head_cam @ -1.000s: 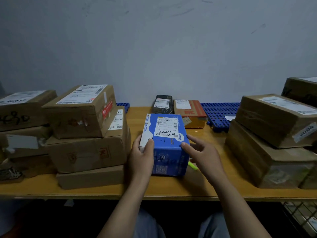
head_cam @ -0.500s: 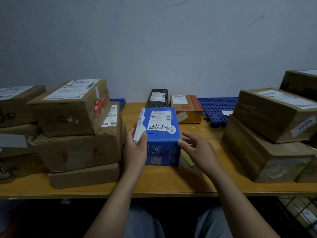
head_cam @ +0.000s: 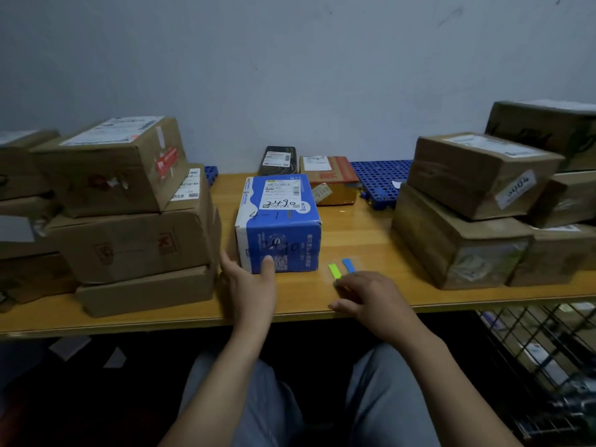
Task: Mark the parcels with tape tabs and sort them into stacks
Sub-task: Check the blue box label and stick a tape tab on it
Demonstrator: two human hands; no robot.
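One blue box (head_cam: pixel 278 222) at centre; left hand (head_cam: pixel 250 285) fingers loose, thumb touching it. Two tabs, green tab (head_cam: pixel 334 271) and blue tab (head_cam: pixel 348 265); right hand (head_cam: pixel 367 298) fingers loose, touching green tab.

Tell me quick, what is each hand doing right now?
Left hand: open, thumb touching the blue parcel.
Right hand: fingers at the tape tabs; grip cannot be told.

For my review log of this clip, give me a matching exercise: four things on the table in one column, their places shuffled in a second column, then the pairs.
1 blue parcel
2 black parcel
3 green tape tab
4 left hand

A at the back by the wall
B thumb on the blue parcel's front
C centre of the table, label up
D flat beside the blue tape tab

Pairs: 1-C; 2-A; 3-D; 4-B
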